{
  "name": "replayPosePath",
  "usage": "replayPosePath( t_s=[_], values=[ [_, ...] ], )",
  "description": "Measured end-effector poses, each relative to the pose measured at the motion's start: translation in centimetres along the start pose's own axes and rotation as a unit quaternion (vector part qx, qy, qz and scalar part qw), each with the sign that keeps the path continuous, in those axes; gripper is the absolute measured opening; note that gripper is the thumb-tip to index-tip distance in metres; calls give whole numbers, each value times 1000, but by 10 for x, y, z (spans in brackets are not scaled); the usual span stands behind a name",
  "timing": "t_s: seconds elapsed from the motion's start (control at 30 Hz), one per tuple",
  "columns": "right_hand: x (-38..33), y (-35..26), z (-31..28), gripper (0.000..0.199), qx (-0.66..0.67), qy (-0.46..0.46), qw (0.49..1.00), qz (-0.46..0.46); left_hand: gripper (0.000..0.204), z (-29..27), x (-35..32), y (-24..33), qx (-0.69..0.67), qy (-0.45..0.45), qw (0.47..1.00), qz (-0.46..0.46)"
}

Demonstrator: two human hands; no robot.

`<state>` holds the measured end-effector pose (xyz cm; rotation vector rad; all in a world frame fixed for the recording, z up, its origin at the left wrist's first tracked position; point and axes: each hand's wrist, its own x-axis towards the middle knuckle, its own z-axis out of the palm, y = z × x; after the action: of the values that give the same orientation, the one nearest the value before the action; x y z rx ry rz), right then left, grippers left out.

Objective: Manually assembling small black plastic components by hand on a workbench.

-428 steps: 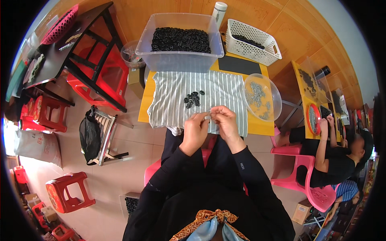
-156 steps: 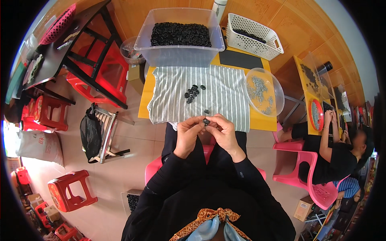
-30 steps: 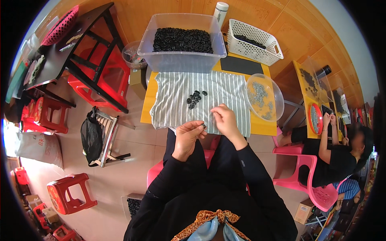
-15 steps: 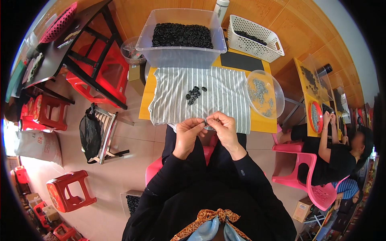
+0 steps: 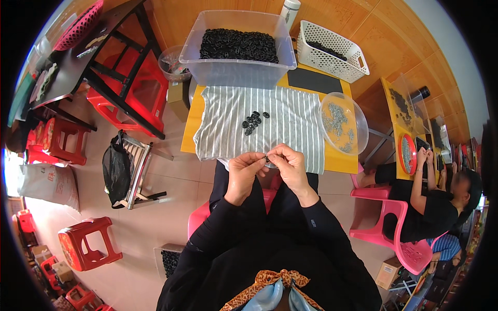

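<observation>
At the near edge of the table, my left hand and my right hand meet fingertip to fingertip. Between them they pinch a small black oval piece, mostly covered by the fingers. Just beyond lies a small cluster of similar black oval pieces on a grey-and-white striped cloth. One black piece sits a little apart to the right. A round clear tray at the right holds many small silvery metal parts. Whether my fingers also hold a metal part cannot be seen.
A large clear bin full of black pieces stands at the back of the yellow table, beside a white perforated basket. To the right, another person works seated on a pink chair. Red stools stand at left.
The view has shifted very slightly. My hands stay together at the same spot, with only a small shift of the fingertips around the black piece.
</observation>
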<state>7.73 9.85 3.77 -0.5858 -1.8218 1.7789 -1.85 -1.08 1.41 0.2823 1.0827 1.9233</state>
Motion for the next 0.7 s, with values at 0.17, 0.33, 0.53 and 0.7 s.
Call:
replayPosePath(
  t_s=[0.17,0.33,0.53,0.7],
  values=[
    [1,-3,-1,5,-30,-14,999,-18,10,-1,0,-3,-1,2,1000,6],
    [1,-3,-2,5,-42,-17,999,-22,10,-1,0,-2,-1,1,1000,6],
    [1,-1,-3,5,-35,-21,999,-28,11,1,-1,0,-4,3,1000,8],
    [1,-1,-4,5,-16,-27,999,-11,10,0,-1,-2,-9,-2,1000,11]
  ],
)
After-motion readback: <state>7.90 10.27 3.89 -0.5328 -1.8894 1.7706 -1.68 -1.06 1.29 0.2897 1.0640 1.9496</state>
